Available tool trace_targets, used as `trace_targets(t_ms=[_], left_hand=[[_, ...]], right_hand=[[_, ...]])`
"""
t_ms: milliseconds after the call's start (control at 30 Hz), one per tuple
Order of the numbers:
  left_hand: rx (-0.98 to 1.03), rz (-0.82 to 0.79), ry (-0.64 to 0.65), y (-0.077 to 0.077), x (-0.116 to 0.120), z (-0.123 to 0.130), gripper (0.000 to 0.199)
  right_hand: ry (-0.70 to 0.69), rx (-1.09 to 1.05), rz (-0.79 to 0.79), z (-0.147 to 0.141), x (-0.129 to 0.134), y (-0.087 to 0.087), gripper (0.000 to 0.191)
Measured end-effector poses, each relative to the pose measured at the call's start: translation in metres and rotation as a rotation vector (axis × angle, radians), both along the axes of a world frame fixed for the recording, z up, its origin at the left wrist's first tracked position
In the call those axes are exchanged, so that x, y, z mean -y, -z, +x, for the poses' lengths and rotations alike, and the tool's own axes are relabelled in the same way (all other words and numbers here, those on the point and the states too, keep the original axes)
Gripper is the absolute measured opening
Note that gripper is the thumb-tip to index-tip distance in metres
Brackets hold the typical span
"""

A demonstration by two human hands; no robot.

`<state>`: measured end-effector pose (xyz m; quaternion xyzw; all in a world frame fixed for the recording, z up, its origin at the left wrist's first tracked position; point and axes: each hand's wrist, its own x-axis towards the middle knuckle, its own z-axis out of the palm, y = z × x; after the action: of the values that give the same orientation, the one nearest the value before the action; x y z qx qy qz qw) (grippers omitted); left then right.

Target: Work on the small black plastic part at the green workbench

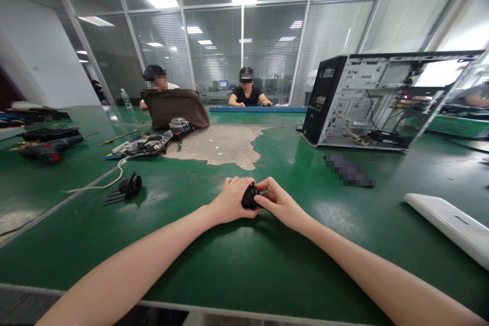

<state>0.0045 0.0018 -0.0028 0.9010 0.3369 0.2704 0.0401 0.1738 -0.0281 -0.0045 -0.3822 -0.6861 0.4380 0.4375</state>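
A small black rounded part is held between my two hands just above the green tabletop. My left hand is wrapped round it from the left, with the palm hiding much of it. From the right, the thumb and fingers of my right hand pinch its near end. What kind of part it is cannot be made out. Farther left on the table lies a black plastic piece with a round end and several flat prongs.
An open computer case stands at the right, with a blurred dark object before it. A white slab-like device lies far right. On the left are a circuit board, a white cable and a power drill. Two people sit opposite.
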Motion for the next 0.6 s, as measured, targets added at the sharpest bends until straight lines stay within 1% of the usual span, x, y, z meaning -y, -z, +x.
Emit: trace_targets(t_ms=[133, 233, 333, 467, 600], left_hand=[[-0.012, 0.007, -0.003, 0.0000, 0.0003, 0.0001, 0.055], [-0.019, 0.012, -0.005, -0.0002, 0.0005, 0.0000, 0.054], [-0.013, 0.026, 0.001, 0.0003, 0.0004, -0.0002, 0.054], [0.000, 0.028, 0.002, 0.0013, -0.0004, -0.0004, 0.055], [-0.002, 0.020, 0.001, 0.0014, -0.0009, -0.0008, 0.054]], right_hand=[[0.022, 0.029, -0.014, 0.0001, -0.0013, 0.0008, 0.026], [-0.046, 0.032, -0.012, 0.0029, 0.0012, -0.0017, 0.023], [-0.105, -0.019, -0.009, 0.0045, 0.0046, -0.0052, 0.026], [-0.039, -0.024, -0.039, 0.0015, 0.0053, -0.0070, 0.022], [0.020, -0.013, -0.022, -0.0016, 0.0015, -0.0049, 0.024]])
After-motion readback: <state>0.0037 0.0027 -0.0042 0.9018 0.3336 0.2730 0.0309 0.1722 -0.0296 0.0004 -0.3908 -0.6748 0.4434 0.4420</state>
